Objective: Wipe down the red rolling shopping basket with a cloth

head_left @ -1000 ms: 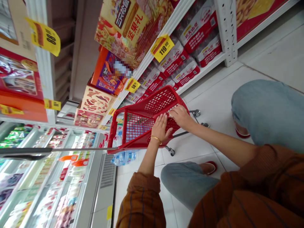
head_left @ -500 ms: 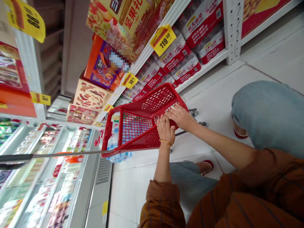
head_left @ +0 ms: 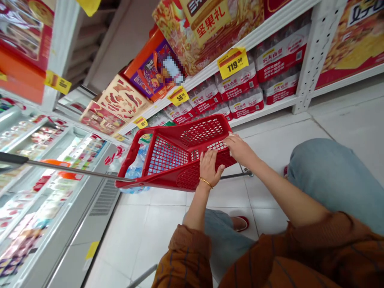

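Observation:
A red plastic rolling shopping basket (head_left: 162, 186) stands tilted in front of me, with a mesh inside and a long metal pull rod (head_left: 81, 170) reaching left to a black grip. My left hand (head_left: 209, 165), with a gold bracelet at the wrist, rests on the basket's near rim. Its fingers are stretched out and the thumb stands apart. At the basket's right corner, my right hand (head_left: 238, 149) has its fingers bent over the rim. No goods can be made out inside the basket. Blue-tinted bottles (head_left: 136, 170) show behind its left end.
A white shelf (head_left: 207, 74) with boxed snacks, yellow price tags and packs of bottled water (head_left: 246, 103) runs behind the basket. On the left is a chilled display case (head_left: 75, 224). White floor tiles (head_left: 144, 224) lie below, with my bent knee (head_left: 333, 172) at the right.
My hands have moved apart: the right one now sits at the basket's corner, the left on the near rim. The view has turned, and the basket appears slightly further left.

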Action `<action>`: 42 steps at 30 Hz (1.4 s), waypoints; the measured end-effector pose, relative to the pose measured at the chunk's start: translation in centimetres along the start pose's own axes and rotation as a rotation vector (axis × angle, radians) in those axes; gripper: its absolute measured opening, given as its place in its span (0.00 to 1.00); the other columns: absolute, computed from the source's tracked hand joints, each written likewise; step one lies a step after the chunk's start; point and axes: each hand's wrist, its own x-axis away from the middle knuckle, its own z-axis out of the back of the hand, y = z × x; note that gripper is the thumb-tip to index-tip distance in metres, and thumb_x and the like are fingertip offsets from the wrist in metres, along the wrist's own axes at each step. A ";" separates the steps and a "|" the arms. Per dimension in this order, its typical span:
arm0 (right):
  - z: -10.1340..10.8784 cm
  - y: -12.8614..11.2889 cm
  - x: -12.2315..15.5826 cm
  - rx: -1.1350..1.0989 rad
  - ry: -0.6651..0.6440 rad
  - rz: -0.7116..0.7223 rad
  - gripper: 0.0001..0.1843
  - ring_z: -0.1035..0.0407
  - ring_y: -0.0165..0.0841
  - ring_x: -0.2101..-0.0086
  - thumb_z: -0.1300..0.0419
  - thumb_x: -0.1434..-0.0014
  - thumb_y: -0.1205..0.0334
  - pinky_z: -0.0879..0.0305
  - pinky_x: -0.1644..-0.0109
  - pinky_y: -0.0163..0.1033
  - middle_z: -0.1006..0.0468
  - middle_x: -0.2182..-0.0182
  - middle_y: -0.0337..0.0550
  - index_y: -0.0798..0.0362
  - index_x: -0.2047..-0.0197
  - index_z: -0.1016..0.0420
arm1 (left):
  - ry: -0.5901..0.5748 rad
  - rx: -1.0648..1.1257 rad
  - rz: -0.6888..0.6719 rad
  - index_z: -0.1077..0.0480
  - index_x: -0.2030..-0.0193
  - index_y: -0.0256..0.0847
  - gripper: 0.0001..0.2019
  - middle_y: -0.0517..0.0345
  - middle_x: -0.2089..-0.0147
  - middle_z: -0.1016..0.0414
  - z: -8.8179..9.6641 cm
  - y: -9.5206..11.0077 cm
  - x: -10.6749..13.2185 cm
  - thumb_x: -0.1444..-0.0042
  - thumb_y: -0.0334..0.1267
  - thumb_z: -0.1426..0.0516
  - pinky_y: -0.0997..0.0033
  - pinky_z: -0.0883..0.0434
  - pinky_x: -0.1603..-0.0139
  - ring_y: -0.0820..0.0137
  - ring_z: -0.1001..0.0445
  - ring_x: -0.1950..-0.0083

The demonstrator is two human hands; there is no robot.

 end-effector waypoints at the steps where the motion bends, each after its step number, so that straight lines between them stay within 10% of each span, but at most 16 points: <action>1: 0.1 0.3 -0.2 -0.008 -0.011 -0.009 0.17 0.35 0.44 0.46 0.54 0.37 0.72 0.45 0.36 0.59 0.24 0.55 0.54 0.56 0.53 0.26 | 0.011 0.015 0.005 0.45 0.33 0.36 0.35 0.44 0.35 0.35 0.0 0.0 0.1 0.35 0.58 0.66 0.48 0.54 0.27 0.59 0.44 0.30; 21: 0.6 -1.0 1.4 0.021 -0.093 0.112 0.16 0.28 0.42 0.55 0.56 0.32 0.60 0.36 0.41 0.57 0.21 0.62 0.50 0.52 0.59 0.26 | 0.013 -0.031 0.075 0.41 0.34 0.39 0.31 0.45 0.38 0.32 1.8 0.6 1.8 0.35 0.57 0.57 0.45 0.50 0.28 0.57 0.41 0.31; 32: 0.7 -4.2 3.4 -0.067 -0.126 0.189 0.20 0.46 0.49 0.35 0.56 0.33 0.62 0.48 0.35 0.69 0.24 0.50 0.56 0.56 0.45 0.30 | 0.099 -0.068 0.176 0.48 0.32 0.26 0.39 0.35 0.31 0.43 -0.4 4.7 2.4 0.36 0.60 0.62 0.45 0.50 0.29 0.54 0.50 0.27; 42: -0.9 -0.5 2.3 -0.116 -0.194 0.192 0.22 0.47 0.47 0.35 0.58 0.31 0.57 0.49 0.34 0.67 0.26 0.47 0.56 0.55 0.43 0.31 | 0.209 -0.128 0.046 0.50 0.30 0.30 0.36 0.39 0.32 0.39 -1.0 2.4 4.0 0.35 0.57 0.60 0.50 0.49 0.29 0.56 0.50 0.27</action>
